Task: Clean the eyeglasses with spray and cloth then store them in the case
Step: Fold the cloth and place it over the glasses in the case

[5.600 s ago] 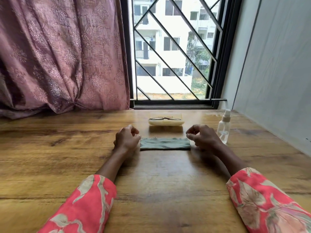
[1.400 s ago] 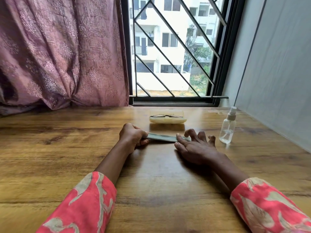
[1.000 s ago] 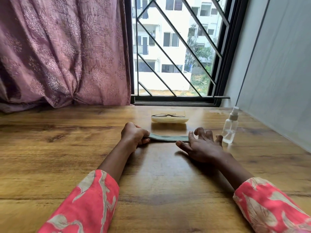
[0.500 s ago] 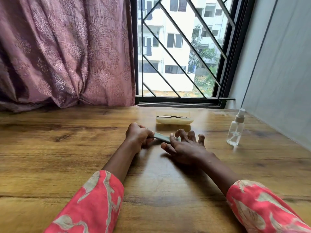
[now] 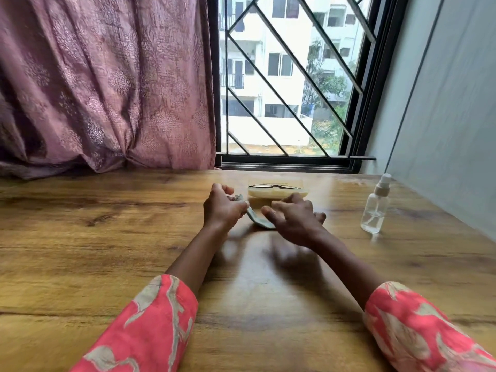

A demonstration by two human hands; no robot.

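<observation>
A grey-green cloth (image 5: 257, 219) hangs between my hands just above the wooden table (image 5: 134, 237). My left hand (image 5: 222, 209) grips its left end with curled fingers. My right hand (image 5: 294, 218) covers the other end with fingers bent over it; whether they pinch it is hidden. Behind them lies a pale yellow glasses case (image 5: 277, 192) with dark-framed eyeglasses (image 5: 273, 186) resting on top. A clear spray bottle (image 5: 375, 208) with a white nozzle stands upright to the right, apart from both hands.
A mauve curtain (image 5: 102, 84) hangs at the back left, touching the table. A barred window (image 5: 290, 81) fills the back centre. A grey wall (image 5: 451, 116) runs along the table's right side, close to the bottle.
My right hand slid left along the cloth toward my left hand. The cloth went from lying flat to bunched and lifted between them. The view shifted slightly.
</observation>
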